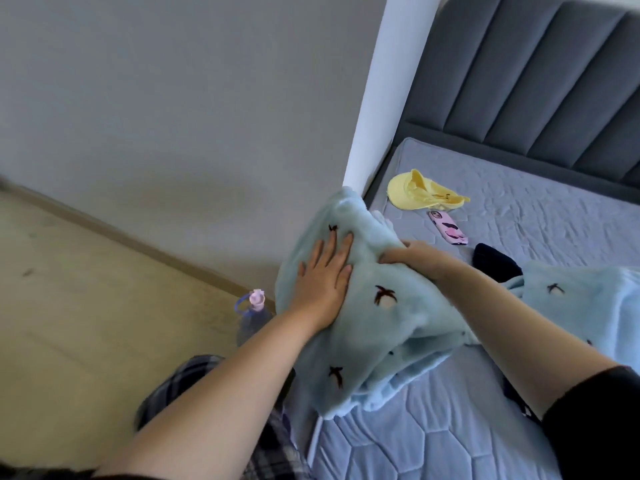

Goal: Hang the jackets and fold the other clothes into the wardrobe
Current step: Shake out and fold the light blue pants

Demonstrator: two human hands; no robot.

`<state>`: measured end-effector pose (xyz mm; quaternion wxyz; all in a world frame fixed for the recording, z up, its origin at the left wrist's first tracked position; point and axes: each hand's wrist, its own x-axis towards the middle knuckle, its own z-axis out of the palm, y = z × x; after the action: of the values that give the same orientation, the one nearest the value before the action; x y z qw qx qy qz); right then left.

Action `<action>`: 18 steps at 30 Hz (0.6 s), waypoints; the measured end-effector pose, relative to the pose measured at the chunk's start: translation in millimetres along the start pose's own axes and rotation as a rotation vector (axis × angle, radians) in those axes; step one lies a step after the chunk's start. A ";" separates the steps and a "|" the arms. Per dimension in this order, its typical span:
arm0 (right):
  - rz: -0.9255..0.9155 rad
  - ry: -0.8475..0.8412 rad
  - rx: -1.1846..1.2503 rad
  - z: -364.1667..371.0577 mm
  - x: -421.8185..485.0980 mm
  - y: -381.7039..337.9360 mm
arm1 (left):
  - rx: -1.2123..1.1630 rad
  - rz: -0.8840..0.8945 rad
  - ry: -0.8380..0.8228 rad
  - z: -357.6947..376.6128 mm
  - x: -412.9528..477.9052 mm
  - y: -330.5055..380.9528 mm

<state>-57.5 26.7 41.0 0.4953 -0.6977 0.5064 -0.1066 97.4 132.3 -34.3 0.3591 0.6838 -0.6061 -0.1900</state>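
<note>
At mattress edge (433, 427): left hand (322, 275) flat on fleece garment (377, 327); right hand (415, 256) gripping.

Garment (377, 306) bunched at bed (450, 427) left edge, part spread rightward over mattress. Left hand (320, 277) laid flat on garment's left side; right hand (419, 254) gripped into garment, just right of it. Cap (420, 194) lain on bed behind garment, phone (448, 227) just before cap. Headboard (540, 81) behind. Bottle (251, 315) stood on floor (69, 306), left of bed.
</note>
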 end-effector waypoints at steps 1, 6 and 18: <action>-0.033 0.028 -0.021 7.7 -4.2 -19.7 | -0.014 -0.004 0.037 -16.9 -2.5 -0.7; -0.175 0.115 -0.012 60.9 -4.2 -121.5 | -0.128 -0.048 0.200 -112.8 -5.9 -24.8; -0.317 -0.130 0.021 281.3 172.0 -388.7 | -0.361 -0.343 0.510 -382.0 73.4 -224.7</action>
<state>439.0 49.6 154.1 0.5114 -0.7690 0.3557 -0.1432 532.6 162.7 72.4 0.5768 0.7265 -0.3301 -0.1748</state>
